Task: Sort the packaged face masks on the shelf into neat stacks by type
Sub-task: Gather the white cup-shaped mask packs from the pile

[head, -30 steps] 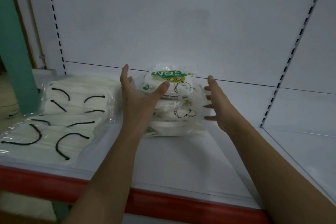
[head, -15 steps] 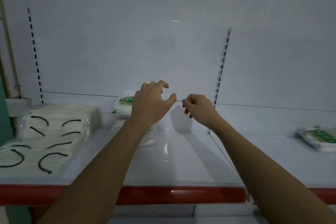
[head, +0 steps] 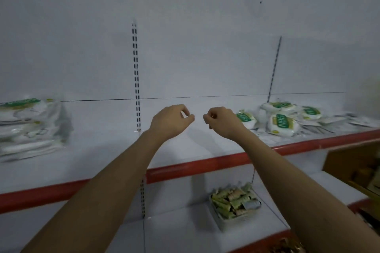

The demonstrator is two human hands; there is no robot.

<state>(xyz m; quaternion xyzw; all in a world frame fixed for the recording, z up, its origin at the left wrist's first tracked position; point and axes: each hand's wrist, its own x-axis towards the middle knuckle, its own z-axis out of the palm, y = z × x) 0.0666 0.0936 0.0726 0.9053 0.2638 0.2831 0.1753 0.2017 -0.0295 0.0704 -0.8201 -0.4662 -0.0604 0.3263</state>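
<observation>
— Two hands, what's in them?
— Nothing: my left hand (head: 171, 122) and right hand (head: 223, 122) hang loosely curled above the shelf (head: 185, 150).
— The loose masks (head: 282, 122)?
— Heaped rightward, nearer my right; the neat stack (head: 28, 127) sits far left.

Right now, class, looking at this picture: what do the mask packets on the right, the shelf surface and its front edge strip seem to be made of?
Mask packets: thin clear plastic film, glossy, judging by crinkles and glints; white masks inside look like soft fabric.
Shelf surface: probably painted sheet metal, smooth white with a faint sheen.
Edge strip: red, shiny, likely plastic, though painted metal is possible.
</observation>
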